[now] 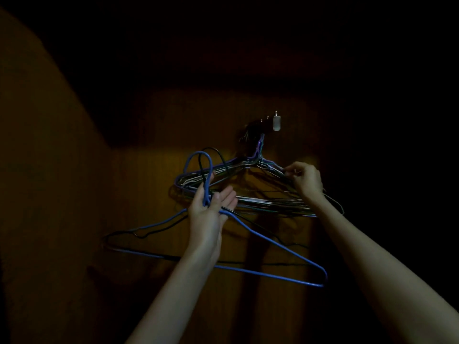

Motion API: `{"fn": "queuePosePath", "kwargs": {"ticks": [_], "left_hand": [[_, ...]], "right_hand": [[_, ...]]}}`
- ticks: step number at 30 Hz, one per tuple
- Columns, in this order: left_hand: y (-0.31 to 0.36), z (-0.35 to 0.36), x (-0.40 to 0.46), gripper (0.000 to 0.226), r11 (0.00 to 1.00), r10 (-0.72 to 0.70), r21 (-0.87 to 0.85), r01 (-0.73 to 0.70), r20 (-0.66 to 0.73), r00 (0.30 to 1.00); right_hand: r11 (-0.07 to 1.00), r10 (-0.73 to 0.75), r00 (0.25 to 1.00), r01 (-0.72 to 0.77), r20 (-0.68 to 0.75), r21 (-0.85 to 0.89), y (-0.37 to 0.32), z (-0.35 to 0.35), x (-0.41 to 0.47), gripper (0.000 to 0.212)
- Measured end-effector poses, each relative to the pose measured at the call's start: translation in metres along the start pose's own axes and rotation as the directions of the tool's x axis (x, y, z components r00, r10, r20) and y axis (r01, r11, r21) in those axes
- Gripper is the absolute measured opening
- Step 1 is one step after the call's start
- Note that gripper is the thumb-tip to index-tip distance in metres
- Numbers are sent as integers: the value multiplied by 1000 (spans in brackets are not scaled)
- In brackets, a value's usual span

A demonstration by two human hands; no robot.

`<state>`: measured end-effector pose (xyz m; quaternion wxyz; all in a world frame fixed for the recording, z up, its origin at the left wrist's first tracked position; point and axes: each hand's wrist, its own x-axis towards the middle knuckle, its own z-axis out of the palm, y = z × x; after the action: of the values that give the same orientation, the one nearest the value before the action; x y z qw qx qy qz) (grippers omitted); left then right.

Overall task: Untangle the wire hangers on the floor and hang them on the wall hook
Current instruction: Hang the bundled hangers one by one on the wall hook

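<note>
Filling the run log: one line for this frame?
left hand: holds blue hanger | right hand: pinches hung bundle | wall hook: loaded

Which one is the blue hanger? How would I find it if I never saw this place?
Start at the wall hooks, where a thick bundle of hangers already hangs. Below and in front of that bundle, the left hand holds two loose hangers by their necks. The blue hanger is the bright one; the black hanger beside it nearly disappears in the dark.
</note>
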<state>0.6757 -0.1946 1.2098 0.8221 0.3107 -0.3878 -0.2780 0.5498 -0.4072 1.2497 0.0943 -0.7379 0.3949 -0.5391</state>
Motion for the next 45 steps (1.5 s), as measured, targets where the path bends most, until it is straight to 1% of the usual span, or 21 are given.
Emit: {"fn": "queuePosePath", "kwargs": {"ticks": [2, 6, 9, 12, 14, 17, 20, 22, 25, 29, 32, 35, 39, 42, 45], "left_hand": [[-3, 0, 1, 35, 1000, -3, -9, 3, 4, 1000], [-7, 1, 1, 36, 1000, -2, -4, 2, 1, 1000], [-8, 2, -2, 36, 1000, -17, -4, 17, -2, 1000], [-8, 2, -5, 35, 1000, -30, -2, 30, -5, 1000], [-7, 1, -8, 35, 1000, -31, 1, 31, -7, 999], [-7, 1, -12, 34, 999, -31, 5, 32, -3, 999], [-6, 0, -17, 35, 999, -34, 6, 34, -7, 999], [-6, -1, -20, 36, 999, -42, 2, 43, -10, 999], [-4, -3, -28, 36, 999, -54, -7, 54, -6, 999], [-2, -5, -36, 36, 998, -58, -6, 58, 2, 998], [-1, -5, -40, 36, 997, -79, -2, 79, 3, 997], [1, -6, -42, 36, 997, -82, 2, 82, 13, 997], [2, -6, -42, 48, 993, -114, -29, 114, 3, 994], [3, -8, -46, 47, 993, -107, -47, 106, -12, 994], [3, -11, -47, 45, 992, -116, -53, 114, -23, 993]], "right_hand": [[1000, -4, 1000, 4, -10, -10, 3, 1, -2, 18], [994, -9, 999, 4, -45, -106, 5, 5, -5, 17], [998, 13, 999, -16, -40, -68, 4, 3, -6, 19], [992, -44, 999, 41, -26, -121, -3, -3, -19, 25], [985, -108, 994, 105, -15, -134, -10, -7, -34, 22], [982, -184, 982, 185, 38, -33, -23, -10, -61, 18], [969, -232, 966, 221, 113, 107, -42, -13, -91, 13], [959, -251, 952, 220, 176, 178, -52, -15, -111, 12], [947, -246, 931, 172, 270, 270, -63, -16, -137, 13], [947, -232, 911, 131, 341, 293, -66, -15, -157, 12], [958, -216, 895, 117, 391, 263, -67, -16, -164, 11], [960, -233, 903, 154, 360, 233, -70, -16, -166, 11], [953, -269, 920, 210, 286, 221, -72, -16, -170, 10], [957, -231, 946, 180, 226, 225, -69, -20, -167, 8], [964, -182, 954, 127, 236, 232, -63, -25, -160, 12]]}}
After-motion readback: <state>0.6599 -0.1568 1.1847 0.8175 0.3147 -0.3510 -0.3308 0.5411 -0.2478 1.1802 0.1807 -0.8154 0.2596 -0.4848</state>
